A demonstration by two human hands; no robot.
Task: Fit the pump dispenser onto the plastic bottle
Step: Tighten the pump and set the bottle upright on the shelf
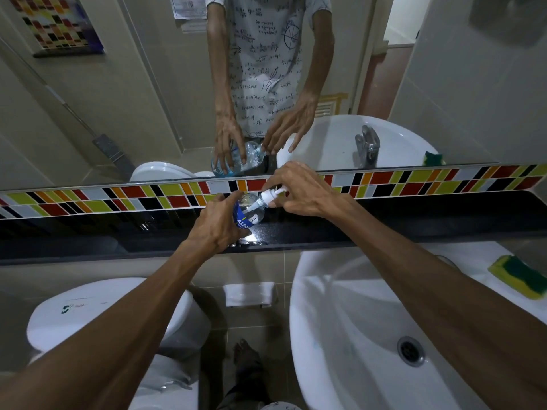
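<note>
A clear plastic bottle [250, 211] with a blue label rests tilted on the black shelf [414, 220], its neck pointing up to the right. My left hand [219, 226] grips the bottle's body from the left. The white pump dispenser [270, 195] sits at the bottle's neck, its tube reaching inside the bottle. My right hand [299, 187] holds the pump's head and collar with the fingertips. Both hands and the bottle show reflected in the mirror [148, 99] above.
A band of coloured tiles [118, 199] runs behind the shelf. A white sink [340, 335] lies below right, with a green and yellow sponge [518, 276] on its edge. A white toilet [97, 315] stands below left. A white holder [250, 294] hangs under the shelf.
</note>
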